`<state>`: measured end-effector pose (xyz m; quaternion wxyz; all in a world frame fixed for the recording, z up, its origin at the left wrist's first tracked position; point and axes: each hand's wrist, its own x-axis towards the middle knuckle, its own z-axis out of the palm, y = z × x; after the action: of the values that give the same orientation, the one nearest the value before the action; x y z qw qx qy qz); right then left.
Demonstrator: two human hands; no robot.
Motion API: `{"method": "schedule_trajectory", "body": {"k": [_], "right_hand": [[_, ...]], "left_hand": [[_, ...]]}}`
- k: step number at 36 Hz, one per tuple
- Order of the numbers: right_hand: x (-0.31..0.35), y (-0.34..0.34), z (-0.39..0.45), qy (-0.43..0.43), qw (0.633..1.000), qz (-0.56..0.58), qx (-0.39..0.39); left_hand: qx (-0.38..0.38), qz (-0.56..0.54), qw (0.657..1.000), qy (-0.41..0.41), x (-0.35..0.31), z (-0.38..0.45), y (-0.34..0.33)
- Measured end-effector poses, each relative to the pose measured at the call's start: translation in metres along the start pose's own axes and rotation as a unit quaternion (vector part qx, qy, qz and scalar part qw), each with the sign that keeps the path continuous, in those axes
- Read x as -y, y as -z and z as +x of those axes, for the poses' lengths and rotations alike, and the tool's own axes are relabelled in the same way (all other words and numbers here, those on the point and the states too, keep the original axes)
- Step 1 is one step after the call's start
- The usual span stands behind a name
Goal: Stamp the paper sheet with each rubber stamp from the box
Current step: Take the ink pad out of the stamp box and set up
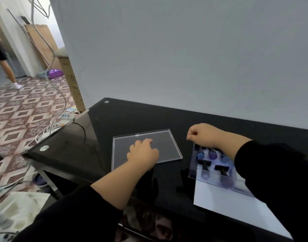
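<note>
The clear lid (146,147) is pressed flat by the left hand (142,152). The right hand (204,134) is curled at the stamp box (214,165); whether anything is pinched cannot be told. The paper sheet (225,203) could be dragged if the box gets bumped.

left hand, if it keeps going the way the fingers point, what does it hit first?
The left hand rests on the clear lid, fingers pointing away toward the wall. Sliding on, it would probably first meet the lid's raised far rim, then bare black table. Depth is unclear.

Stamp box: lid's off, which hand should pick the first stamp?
Right, probably. The right hand sits at the far edge of the stamp box, directly beside the stamps. The left hand rests on the clear lid, farther away.
</note>
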<state>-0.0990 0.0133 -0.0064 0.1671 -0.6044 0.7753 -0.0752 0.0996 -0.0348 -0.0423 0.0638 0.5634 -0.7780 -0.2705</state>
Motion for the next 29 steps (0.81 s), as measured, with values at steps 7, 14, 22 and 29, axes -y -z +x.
{"method": "schedule_trajectory", "body": {"k": [7, 14, 22, 29], "right_hand": [[-0.025, 0.019, -0.043, -0.038, 0.998, -0.028, 0.046], [-0.063, 0.031, -0.084, -0.109, 0.991, -0.018, 0.08], [-0.089, 0.031, -0.12, -0.18, 0.976, -0.018, 0.122], [-0.103, 0.019, -0.138, -0.232, 0.965, -0.008, 0.122]], "left_hand": [[0.062, -0.014, 0.99, -0.122, -0.052, -0.015, -0.017], [0.088, 0.021, 0.975, -0.204, -0.096, -0.022, -0.043], [0.108, 0.057, 0.952, -0.279, -0.12, -0.028, -0.078], [0.108, 0.202, 0.915, -0.333, -0.131, -0.026, -0.101]]}}
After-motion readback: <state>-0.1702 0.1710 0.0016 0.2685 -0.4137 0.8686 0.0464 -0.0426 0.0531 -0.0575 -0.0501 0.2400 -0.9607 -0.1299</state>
